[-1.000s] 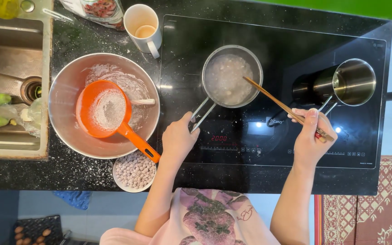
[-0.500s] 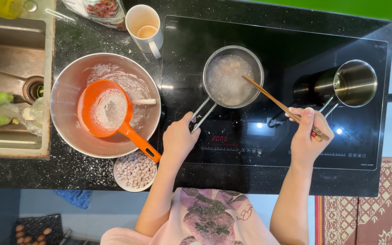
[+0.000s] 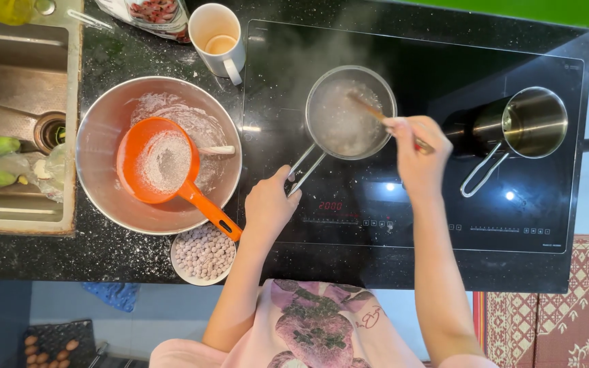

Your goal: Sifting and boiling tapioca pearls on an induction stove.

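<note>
Small bowl [image 3: 203, 255]: nearest you on the black counter [image 3: 49, 249], full of pale dough balls.
Left hand [image 3: 268, 206]: your fingers curl round the end of the saucepan's wire handle [image 3: 306, 165], gripping it.
Right hand [image 3: 416, 155]: closed around a wooden stirring stick [image 3: 369, 108], its tip down in the pan.
Saucepan [image 3: 350, 112]: sits on the black induction cooktop [image 3: 417, 204], steaming, cloudy liquid inside.
Mixing bowl [image 3: 158, 155]: left of the cooktop, floury, with an orange sieve [image 3: 165, 165] lying in it.
Second pot [image 3: 533, 123]: on the right burner, well apart from your hands.
Mug [image 3: 217, 37]: farther back, beside the cooktop edge.
</note>
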